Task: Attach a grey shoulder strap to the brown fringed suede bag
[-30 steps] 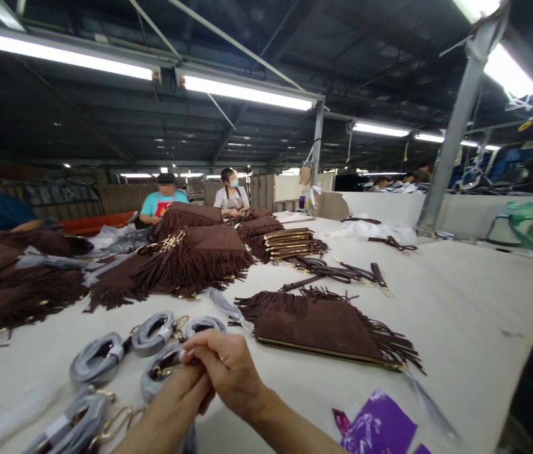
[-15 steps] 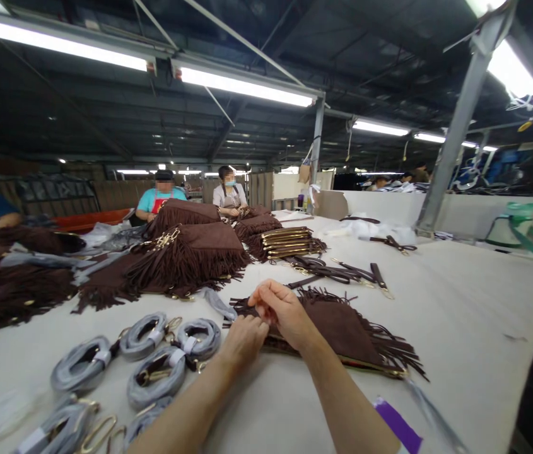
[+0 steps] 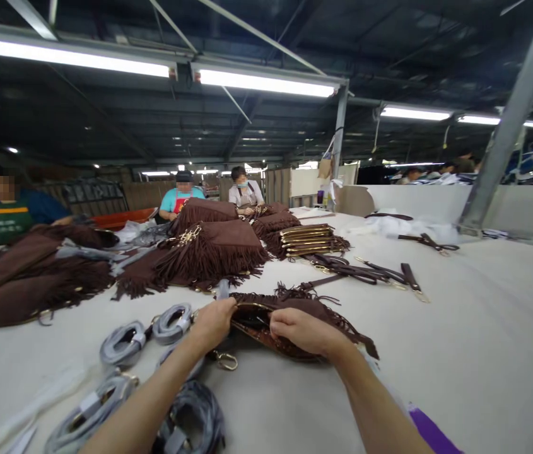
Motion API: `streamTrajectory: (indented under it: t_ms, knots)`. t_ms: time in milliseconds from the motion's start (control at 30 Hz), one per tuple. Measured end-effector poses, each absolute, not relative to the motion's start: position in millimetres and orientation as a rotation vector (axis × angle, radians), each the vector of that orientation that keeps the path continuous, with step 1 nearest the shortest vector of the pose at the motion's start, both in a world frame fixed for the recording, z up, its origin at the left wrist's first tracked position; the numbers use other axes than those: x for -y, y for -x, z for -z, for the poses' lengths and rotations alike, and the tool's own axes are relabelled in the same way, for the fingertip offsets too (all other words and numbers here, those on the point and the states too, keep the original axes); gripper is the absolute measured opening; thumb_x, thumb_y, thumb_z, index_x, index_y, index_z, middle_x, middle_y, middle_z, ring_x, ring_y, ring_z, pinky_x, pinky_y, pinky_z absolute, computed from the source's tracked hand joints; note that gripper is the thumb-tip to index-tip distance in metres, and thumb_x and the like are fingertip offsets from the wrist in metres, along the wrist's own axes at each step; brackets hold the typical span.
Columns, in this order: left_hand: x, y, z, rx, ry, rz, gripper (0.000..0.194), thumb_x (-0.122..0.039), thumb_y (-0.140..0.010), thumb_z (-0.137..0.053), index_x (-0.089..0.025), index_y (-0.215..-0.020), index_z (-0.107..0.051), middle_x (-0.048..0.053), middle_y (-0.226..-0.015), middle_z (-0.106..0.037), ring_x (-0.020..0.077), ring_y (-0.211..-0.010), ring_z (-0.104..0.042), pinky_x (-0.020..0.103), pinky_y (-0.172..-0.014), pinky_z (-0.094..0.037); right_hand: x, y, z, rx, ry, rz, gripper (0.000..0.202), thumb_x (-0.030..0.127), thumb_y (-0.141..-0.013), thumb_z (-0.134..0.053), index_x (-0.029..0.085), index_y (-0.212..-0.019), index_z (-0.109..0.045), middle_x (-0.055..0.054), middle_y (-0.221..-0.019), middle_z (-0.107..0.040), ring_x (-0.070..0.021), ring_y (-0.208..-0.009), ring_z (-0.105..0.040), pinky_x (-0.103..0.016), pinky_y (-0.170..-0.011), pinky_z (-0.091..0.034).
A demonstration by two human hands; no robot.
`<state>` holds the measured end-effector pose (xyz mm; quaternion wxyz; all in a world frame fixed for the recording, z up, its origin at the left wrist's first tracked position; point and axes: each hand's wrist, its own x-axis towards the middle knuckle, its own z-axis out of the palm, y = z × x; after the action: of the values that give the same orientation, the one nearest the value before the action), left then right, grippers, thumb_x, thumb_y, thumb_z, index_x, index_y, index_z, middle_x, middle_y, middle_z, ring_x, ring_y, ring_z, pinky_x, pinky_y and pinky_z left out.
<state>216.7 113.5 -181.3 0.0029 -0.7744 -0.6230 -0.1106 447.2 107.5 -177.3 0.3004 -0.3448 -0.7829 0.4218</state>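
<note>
A dark brown fringed bag [image 3: 304, 308] lies on the table in front of me, its zip mouth gaping toward me and a patterned lining showing inside. My left hand [image 3: 216, 323] is closed on the left end of that mouth, by the gold zip. At the middle of the opening is my right hand [image 3: 301, 331], fingers curled together and thumb bent in. What its fingertips pinch, if anything, is hidden. Left of the bag lie coiled straps [image 3: 124, 343] in grey wrapping, and a gold clasp [image 3: 226, 360] is just below my left hand.
Piled fringed bags [image 3: 219, 246] stand beyond my left hand, with a stack of gold-zipped bags [image 3: 306, 239] beside them. Brown straps [image 3: 365, 271] lie behind the bag. Co-workers [image 3: 183, 192] are across the table. A metal post [image 3: 507, 126] rises at right.
The bag's mouth has come open and tipped toward me. My hands, close together before, are now apart, the left one at the bag's left end. The view has swung left.
</note>
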Motion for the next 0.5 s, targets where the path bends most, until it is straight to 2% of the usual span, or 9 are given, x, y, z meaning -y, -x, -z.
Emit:
streamTrajectory:
  t_ms: [133, 233, 333, 400, 500]
  knots:
    - [-116, -217, 180, 1.983, 2.447, 0.371, 0.028, -0.02, -0.096, -0.031, -0.019, -0.095, -0.059, 0.007, -0.094, -0.069, 0.0187, -0.09, -0.064, 0.027, -0.076, -0.043, -113, -427, 191, 2.053, 0.934, -0.862, 0.023, 0.019, -0.086, -0.048, 0.021, -0.063, -0.048, 0.002, -0.068, -0.051, -0.018, -0.072, -0.048, -0.028, -0.069, -0.037]
    - [-116, -231, 181, 1.977, 2.465, 0.348, 0.018, -0.023, -0.088, -0.047, -0.017, -0.101, -0.058, 0.008, -0.097, -0.069, 0.0226, -0.092, -0.064, 0.03, -0.076, -0.045, -117, -419, 200, 2.052, 0.944, -0.803, 0.024, 0.018, -0.088, -0.043, 0.022, -0.064, -0.046, 0.002, -0.066, -0.049, -0.0184, -0.069, -0.048, -0.028, -0.068, -0.037]
    - [-117, -252, 186, 1.974, 2.458, 0.329, 0.032, -0.017, -0.077, -0.058, -0.017, -0.109, -0.058, 0.011, -0.104, -0.068, 0.0286, -0.101, -0.062, 0.037, -0.084, -0.044, -121, -417, 206, 2.059, 0.939, -0.799, 0.024, 0.019, -0.089, -0.042, 0.021, -0.066, -0.047, 0.002, -0.067, -0.051, -0.0182, -0.07, -0.051, -0.028, -0.068, -0.038]
    - [-122, -262, 190, 2.014, 2.427, 0.343, 0.026, -0.011, -0.081, -0.05, -0.017, -0.104, -0.061, 0.012, -0.102, -0.069, 0.0292, -0.102, -0.062, 0.04, -0.086, -0.043, -123, -418, 209, 2.055, 0.946, -0.8, 0.023, 0.019, -0.089, -0.042, 0.021, -0.067, -0.048, 0.002, -0.068, -0.052, -0.0181, -0.072, -0.052, -0.027, -0.069, -0.039]
    - [-135, -264, 197, 2.098, 2.379, 0.426, 0.03, -0.008, -0.086, -0.038, -0.016, -0.096, -0.065, 0.015, -0.097, -0.07, 0.0287, -0.097, -0.064, 0.04, -0.083, -0.045, -128, -423, 216, 2.045, 0.987, -0.826, 0.023, 0.02, -0.089, -0.041, 0.021, -0.068, -0.049, 0.001, -0.07, -0.054, -0.0179, -0.072, -0.053, -0.026, -0.067, -0.039]
